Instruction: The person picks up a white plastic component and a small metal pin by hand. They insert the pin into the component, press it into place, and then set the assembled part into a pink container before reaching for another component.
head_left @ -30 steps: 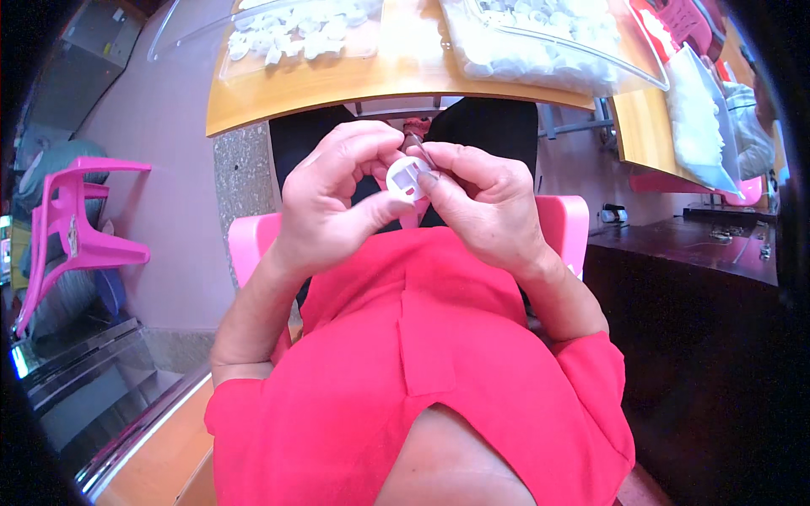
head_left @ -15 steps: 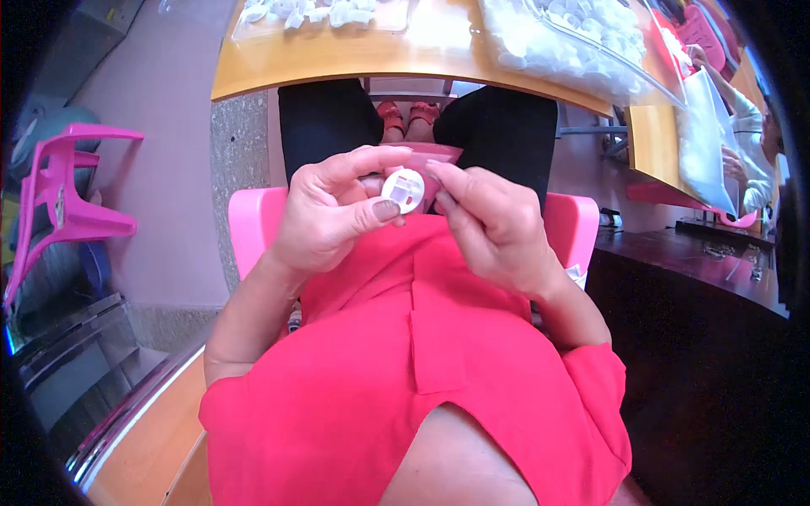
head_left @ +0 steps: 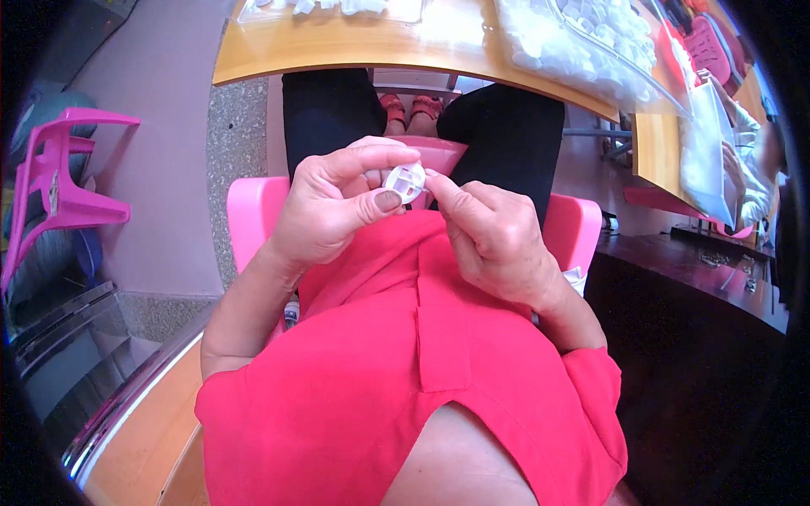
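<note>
The left hand [head_left: 327, 196] clamps a round white cap [head_left: 407, 179] at 12 o'clock; the right hand [head_left: 498, 232], at its 4 o'clock, is pinched closed, anything within indistinct; white pieces [head_left: 582, 46] at 1 o'clock are cut off

White disc [head_left: 406, 180] in left grip [head_left: 325, 202]
</note>
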{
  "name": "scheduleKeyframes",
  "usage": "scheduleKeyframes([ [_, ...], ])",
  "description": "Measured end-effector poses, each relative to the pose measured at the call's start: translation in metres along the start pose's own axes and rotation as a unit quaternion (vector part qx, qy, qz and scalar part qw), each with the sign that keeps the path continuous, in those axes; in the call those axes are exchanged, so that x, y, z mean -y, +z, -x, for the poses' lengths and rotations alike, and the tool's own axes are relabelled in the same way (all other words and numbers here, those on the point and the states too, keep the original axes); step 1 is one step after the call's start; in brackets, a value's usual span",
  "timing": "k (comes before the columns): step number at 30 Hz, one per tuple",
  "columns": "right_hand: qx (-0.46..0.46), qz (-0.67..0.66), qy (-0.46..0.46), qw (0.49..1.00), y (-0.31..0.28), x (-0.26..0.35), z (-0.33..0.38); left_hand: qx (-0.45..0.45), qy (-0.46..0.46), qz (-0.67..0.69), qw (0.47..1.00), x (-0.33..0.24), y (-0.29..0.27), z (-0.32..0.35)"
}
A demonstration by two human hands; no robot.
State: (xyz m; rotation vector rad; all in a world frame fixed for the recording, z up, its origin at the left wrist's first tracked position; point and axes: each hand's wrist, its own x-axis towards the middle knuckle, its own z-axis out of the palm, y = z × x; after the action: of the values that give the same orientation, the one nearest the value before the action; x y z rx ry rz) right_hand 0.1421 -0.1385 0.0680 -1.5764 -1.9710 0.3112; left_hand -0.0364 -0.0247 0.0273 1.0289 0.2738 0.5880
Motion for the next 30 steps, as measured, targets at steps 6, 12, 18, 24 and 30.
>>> scheduleKeyframes([
  [6, 0.007, 0.006, 0.004, 1.0, 0.0, 0.0, -0.001, -0.008, -0.008, 0.009, 1.0, -0.002, 0.004, -0.001],
  [12, 0.01, -0.018, 0.008, 1.0, 0.0, -0.004, -0.003, -0.005, -0.009, 0.002, 1.0, 0.0, 0.003, 0.0],
  [18, -0.011, -0.117, 0.033, 0.993, 0.004, -0.008, -0.002, -0.002, 0.018, -0.048, 0.999, 0.003, 0.002, 0.0],
  [24, 0.0, -0.132, 0.069, 0.989, 0.001, -0.004, -0.004, -0.016, -0.037, 0.053, 0.998, 0.006, 0.001, -0.001],
  [30, -0.004, 0.058, 0.058, 0.997, -0.001, 0.006, -0.002, -0.059, -0.061, 0.085, 0.993, 0.005, 0.003, 0.0],
])
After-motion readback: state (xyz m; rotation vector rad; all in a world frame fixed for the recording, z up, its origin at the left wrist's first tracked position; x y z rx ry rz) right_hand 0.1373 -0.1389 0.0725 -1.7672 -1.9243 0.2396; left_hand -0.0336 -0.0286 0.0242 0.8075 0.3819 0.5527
